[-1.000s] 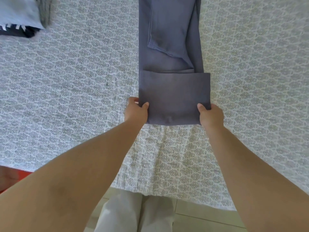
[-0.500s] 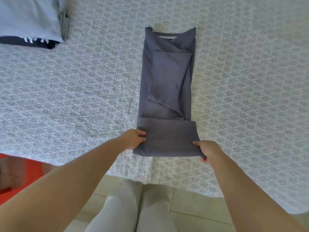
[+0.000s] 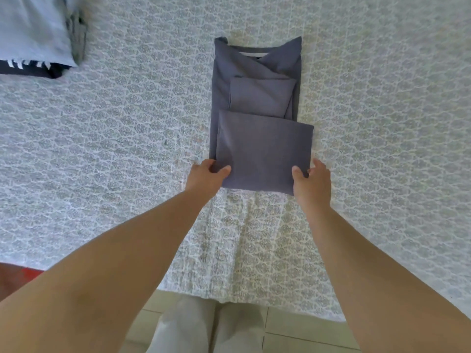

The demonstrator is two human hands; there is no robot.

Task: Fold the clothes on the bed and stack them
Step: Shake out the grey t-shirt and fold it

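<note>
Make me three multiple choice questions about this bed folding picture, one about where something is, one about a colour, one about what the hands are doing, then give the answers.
1. Where does the stack of folded clothes lie?
A. far left corner of the bed
B. on the floor
C. on top of the shirt

2. What colour is the shirt being folded?
A. red
B. slate blue-grey
C. white

3. What are the left hand and the right hand doing?
A. hanging free
B. each pinching a near corner of the shirt's folded part
C. both on the stack

Answers: 1 A, the stack sits at the upper left on the bedsheet. 2 B, the cloth is plainly blue-grey. 3 B, thumbs lie on top of the fold at both corners.
</note>
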